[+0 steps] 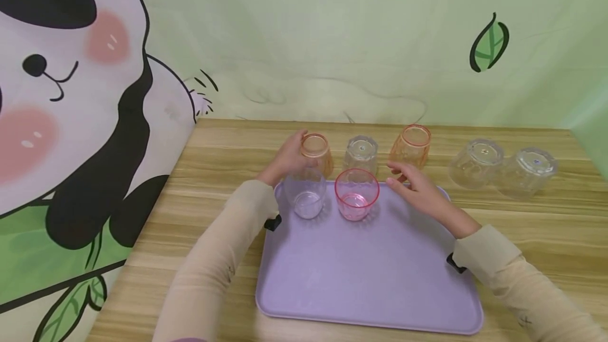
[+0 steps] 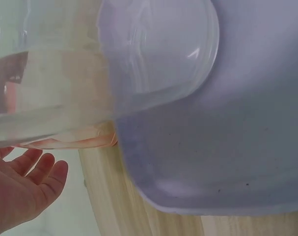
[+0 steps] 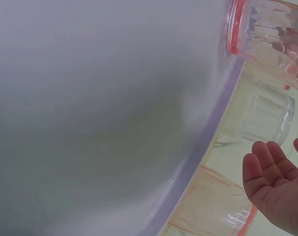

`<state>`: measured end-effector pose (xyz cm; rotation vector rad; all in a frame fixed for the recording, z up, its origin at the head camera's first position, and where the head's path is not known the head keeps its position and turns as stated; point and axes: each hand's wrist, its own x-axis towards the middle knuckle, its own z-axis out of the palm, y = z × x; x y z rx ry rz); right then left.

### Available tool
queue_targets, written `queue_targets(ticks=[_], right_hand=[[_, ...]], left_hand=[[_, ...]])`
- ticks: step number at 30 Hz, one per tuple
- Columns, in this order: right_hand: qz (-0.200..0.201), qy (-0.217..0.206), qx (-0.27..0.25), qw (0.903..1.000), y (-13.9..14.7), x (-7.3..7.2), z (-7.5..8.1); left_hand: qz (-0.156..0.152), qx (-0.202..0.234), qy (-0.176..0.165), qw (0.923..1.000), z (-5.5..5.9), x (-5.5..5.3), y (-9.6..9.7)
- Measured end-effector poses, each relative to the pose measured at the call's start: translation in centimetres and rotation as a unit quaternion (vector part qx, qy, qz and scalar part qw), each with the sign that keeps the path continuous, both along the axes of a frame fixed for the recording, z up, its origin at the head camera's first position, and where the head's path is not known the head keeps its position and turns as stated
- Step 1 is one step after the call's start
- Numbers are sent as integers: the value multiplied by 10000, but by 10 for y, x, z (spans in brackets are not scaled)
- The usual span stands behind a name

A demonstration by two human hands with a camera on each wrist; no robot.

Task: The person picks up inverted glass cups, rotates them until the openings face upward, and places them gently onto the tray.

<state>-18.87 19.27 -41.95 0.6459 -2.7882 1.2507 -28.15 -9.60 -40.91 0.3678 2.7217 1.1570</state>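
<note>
My left hand [image 1: 291,156] is at the left side of an orange-tinted cup [image 1: 315,148], its fingers loosely bent around that side without a visible grip. In the left wrist view the fingers [image 2: 53,179] are spread close to the cup's edge. My right hand [image 1: 420,189] hovers by the near side of another orange cup [image 1: 412,145], thumb and fingers apart, holding nothing. Between these two stands an upside-down clear cup [image 1: 362,151]. On the purple tray [image 1: 370,273], near its far edge, stand a clear cup [image 1: 307,203] and a pink-rimmed cup [image 1: 357,205], both upright.
Two more clear cups, one nearer [image 1: 475,162] and one farther right [image 1: 527,173], stand upside down on the wooden table [image 1: 546,236]. A green wall cloth [image 1: 332,41] with a panda picture [image 1: 161,88] rises behind the table.
</note>
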Motion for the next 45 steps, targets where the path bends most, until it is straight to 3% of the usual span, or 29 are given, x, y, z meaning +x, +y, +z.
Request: queue_targets(ticks=[19,29,45], right_hand=[[76,-100,106,9999,5,2,-3],[10,-258,153,9995,9,4,-8],[-18,-266,21,9996,12,7,-10]], left_hand=[[-269,-162,-114,9994,1,-6,2],[-252,-24,-258,9993,4,-4,4],[-96,-219,-262,9994,1,-7,2]])
